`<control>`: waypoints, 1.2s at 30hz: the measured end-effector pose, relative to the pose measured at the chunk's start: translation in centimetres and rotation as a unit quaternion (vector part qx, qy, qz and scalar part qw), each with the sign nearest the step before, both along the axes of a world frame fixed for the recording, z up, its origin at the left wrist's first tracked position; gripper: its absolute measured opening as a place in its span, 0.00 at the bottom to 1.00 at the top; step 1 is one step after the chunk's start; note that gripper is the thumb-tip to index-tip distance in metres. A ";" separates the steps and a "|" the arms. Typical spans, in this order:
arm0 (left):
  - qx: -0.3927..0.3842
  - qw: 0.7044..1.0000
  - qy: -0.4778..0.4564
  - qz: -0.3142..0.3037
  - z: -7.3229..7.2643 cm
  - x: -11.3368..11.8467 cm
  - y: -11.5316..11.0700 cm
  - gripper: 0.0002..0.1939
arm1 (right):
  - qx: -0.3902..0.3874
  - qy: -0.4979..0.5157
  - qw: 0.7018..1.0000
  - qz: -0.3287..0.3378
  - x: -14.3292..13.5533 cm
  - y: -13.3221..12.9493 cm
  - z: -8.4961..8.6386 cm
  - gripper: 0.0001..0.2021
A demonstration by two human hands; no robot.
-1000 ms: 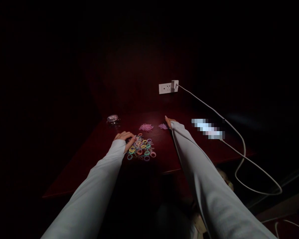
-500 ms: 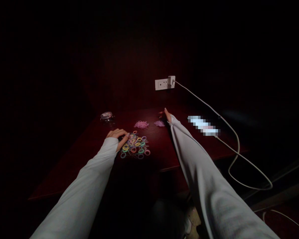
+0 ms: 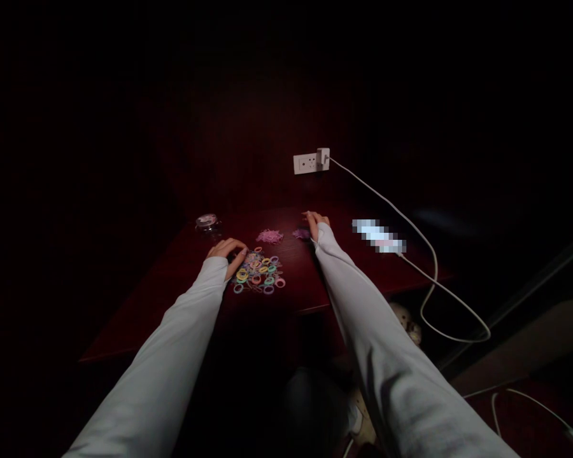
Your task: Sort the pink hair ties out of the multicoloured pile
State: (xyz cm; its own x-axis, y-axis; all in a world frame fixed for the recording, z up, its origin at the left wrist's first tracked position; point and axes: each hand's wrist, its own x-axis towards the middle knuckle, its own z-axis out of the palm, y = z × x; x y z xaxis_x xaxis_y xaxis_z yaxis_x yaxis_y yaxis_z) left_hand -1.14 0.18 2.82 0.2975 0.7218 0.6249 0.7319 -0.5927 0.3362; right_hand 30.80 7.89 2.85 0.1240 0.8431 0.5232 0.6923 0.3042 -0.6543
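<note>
A mixed pile of coloured rings and small bands (image 3: 262, 272) lies on the dark red table (image 3: 172, 286). My left hand (image 3: 229, 252) rests at the pile's upper left edge, fingers bent and somewhat apart, with nothing plainly held. Farther back is a pink heap of small bands (image 3: 270, 236). To its right sits a smaller purple heap (image 3: 301, 234), with my right hand (image 3: 317, 222) just behind and beside it, partly over it. The right hand's fingers reach leftward; whether they hold anything is too small to tell.
A clear round container (image 3: 207, 222) stands at the back left. A lit, blurred phone (image 3: 378, 236) lies at the right, its white cable (image 3: 391, 205) running to a charger (image 3: 323, 156) in the wall socket (image 3: 305, 164). The cable loops past the table's right edge.
My right hand has turned from thumb-up to palm-down, its fingers now nearer the purple heap. The left hand stays by the mixed pile. The whole view has shifted slightly.
</note>
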 end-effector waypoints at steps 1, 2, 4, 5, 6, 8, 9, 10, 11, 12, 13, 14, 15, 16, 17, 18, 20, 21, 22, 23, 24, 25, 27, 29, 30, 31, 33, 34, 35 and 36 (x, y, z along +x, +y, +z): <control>0.002 1.000 -0.005 -0.001 0.0 0.0 -0.2 0.15 | 0.007 0.004 1.000 -0.019 -0.4 -1.3 0.1 0.22; 0.002 1.000 -0.010 -0.002 0.0 0.0 -0.5 0.15 | 0.015 0.001 1.000 -0.019 -0.9 -2.7 0.2 0.19; -0.001 1.000 -0.024 -0.006 0.0 -0.2 -0.9 0.17 | 0.015 -0.016 1.000 0.009 -2.3 -5.4 0.4 0.15; -0.004 0.999 -0.032 -0.009 0.1 -0.3 -1.1 0.18 | 0.009 -0.021 0.999 0.025 -3.1 -6.5 0.5 0.13; -0.008 0.999 -0.038 -0.012 0.1 -0.4 -1.3 0.19 | -0.001 -0.021 0.999 0.038 -3.8 -7.5 0.7 0.12; -0.020 0.999 -0.042 -0.024 0.3 -0.6 -1.7 0.18 | -0.031 -0.012 0.998 0.061 -5.1 -8.9 0.9 0.09; -0.028 0.998 -0.039 -0.033 0.3 -0.8 -1.9 0.17 | -0.051 0.003 0.996 0.074 -5.6 -9.3 1.0 0.07; -0.036 0.998 -0.032 -0.046 0.4 -0.8 -2.1 0.16 | -0.077 0.024 0.992 0.100 -5.9 -9.5 1.1 0.07; -0.043 0.997 -0.024 -0.062 0.5 -0.9 -2.3 0.16 | -0.108 0.055 0.983 0.135 -6.1 -9.6 1.2 0.06; -0.050 0.995 -0.014 -0.080 0.5 -1.0 -2.5 0.18 | -0.148 0.094 0.969 0.176 -6.2 -9.5 1.3 0.06; -0.055 0.994 -0.005 -0.097 0.5 -1.0 -2.7 0.22 | -0.184 0.131 0.949 0.219 -6.1 -9.3 1.4 0.07; -0.060 0.992 0.002 -0.112 0.4 -1.0 -2.8 0.26 | -0.212 0.159 0.931 0.251 -6.0 -9.1 1.4 0.08; -0.065 0.991 0.007 -0.120 0.3 -1.1 -2.9 0.32 | -0.226 0.173 0.920 0.270 -5.8 -8.7 1.5 0.09; -0.068 0.990 0.010 -0.123 0.1 -1.1 -3.0 0.38 | -0.233 0.180 0.914 0.280 -5.5 -8.4 1.6 0.11; -0.072 0.989 0.012 -0.125 -0.2 -1.1 -2.9 0.43 | -0.245 0.185 0.907 0.290 -5.3 -8.0 1.6 0.12; -0.076 0.988 0.013 -0.130 -0.4 -1.1 -2.8 0.46 | -0.256 0.190 0.900 0.298 -5.1 -7.6 1.6 0.13; -0.082 0.985 0.012 -0.150 -0.9 -1.1 -2.5 0.47 | -0.291 0.194 0.879 0.325 -4.9 -6.9 1.6 0.13; -0.084 0.983 0.009 -0.164 -1.0 -1.2 -2.2 0.45 | -0.308 0.188 0.869 0.339 -4.9 -6.6 1.5 0.12; -0.085 0.980 0.006 -0.179 -1.2 -1.2 -2.0 0.41 | -0.325 0.175 0.860 0.352 -5.0 -6.4 1.4 0.11; -0.085 0.979 0.005 -0.185 -1.3 -1.2 -1.7 0.36 | -0.341 0.160 0.852 0.363 -5.1 -6.2 1.4 0.10; -0.087 0.979 0.005 -0.185 -1.3 -1.3 -1.5 0.32 | -0.354 0.147 0.847 0.369 -5.2 -6.1 1.3 0.09; -0.089 0.979 0.004 -0.182 -1.4 -1.3 -1.4 0.28 | -0.363 0.139 0.844 0.369 -5.3 -6.0 1.3 0.08; -0.095 0.980 -0.008 -0.175 -1.3 -1.3 -1.2 0.23 | -0.372 0.140 0.841 0.367 -5.6 -6.0 1.3 0.07; -0.099 0.980 -0.027 -0.170 -1.2 -1.3 -1.3 0.21 | -0.368 0.143 0.848 0.352 -5.7 -6.0 1.4 0.06; -0.102 0.980 -0.035 -0.165 -1.2 -1.3 -1.3 0.20 | -0.363 0.135 0.856 0.342 -5.7 -6.0 1.5 0.05; -0.106 0.981 -0.042 -0.157 -1.1 -1.3 -1.3 0.20 | -0.354 0.120 0.867 0.329 -5.7 -6.0 1.6 0.05; -0.114 0.983 -0.052 -0.137 -1.0 -1.1 -1.4 0.20 | -0.331 0.069 0.890 0.305 -5.6 -5.9 1.8 0.04; -0.116 0.984 -0.057 -0.126 -0.9 -1.1 -1.5 0.20 | -0.320 0.040 0.898 0.299 -5.6 -5.9 1.9 0.04; -0.118 0.984 -0.065 -0.116 -0.9 -1.0 -1.5 0.20 | -0.312 0.014 0.903 0.296 -5.5 -5.8 1.9 0.05; -0.119 0.984 -0.073 -0.108 -0.9 -0.9 -1.5 0.20 | -0.307 -0.003 0.905 0.293 -5.4 -5.8 2.0 0.06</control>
State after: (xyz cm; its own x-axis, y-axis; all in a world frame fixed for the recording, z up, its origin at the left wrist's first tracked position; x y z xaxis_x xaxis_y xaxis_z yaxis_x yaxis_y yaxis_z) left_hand -2.04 -1.35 1.95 0.3794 0.7832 0.4926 0.5308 -0.6203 0.5775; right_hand 25.39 2.09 4.80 -0.4402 0.8953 -0.0683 0.5343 0.2001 -0.8212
